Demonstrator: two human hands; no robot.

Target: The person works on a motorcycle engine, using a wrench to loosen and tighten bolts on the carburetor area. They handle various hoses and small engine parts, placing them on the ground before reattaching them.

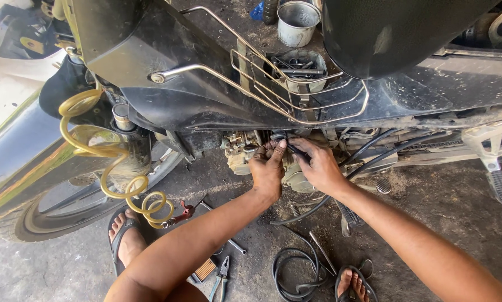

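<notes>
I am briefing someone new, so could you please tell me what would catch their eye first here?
At centre, the left hand and right hand work together on the grimy metal engine part under the black motorcycle body. A coiled yellow translucent hose hangs at left, and blue-handled pliers lie on the concrete floor below.

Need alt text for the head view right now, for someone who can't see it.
Both hands, left hand and right hand, work on a black hose at the engine under a black motorbike. Pliers, a coiled cable and yellow tubing lie nearby on the concrete.
</notes>
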